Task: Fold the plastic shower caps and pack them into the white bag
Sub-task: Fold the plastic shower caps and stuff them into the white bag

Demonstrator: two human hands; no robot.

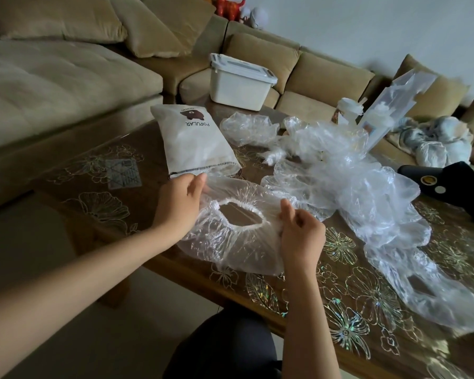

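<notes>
Gripping the cap (238, 244) by opposite sides, left hand (179, 207) and right hand (301, 237) stretch it along the counter's (74, 187) near edge; the bag (192, 140) opens just beyond the left.

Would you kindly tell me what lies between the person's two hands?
In the head view, a clear shower cap spans the gap. The left hand grips its far edge and the right hand pinches its elastic rim, with the opening facing up.
</notes>
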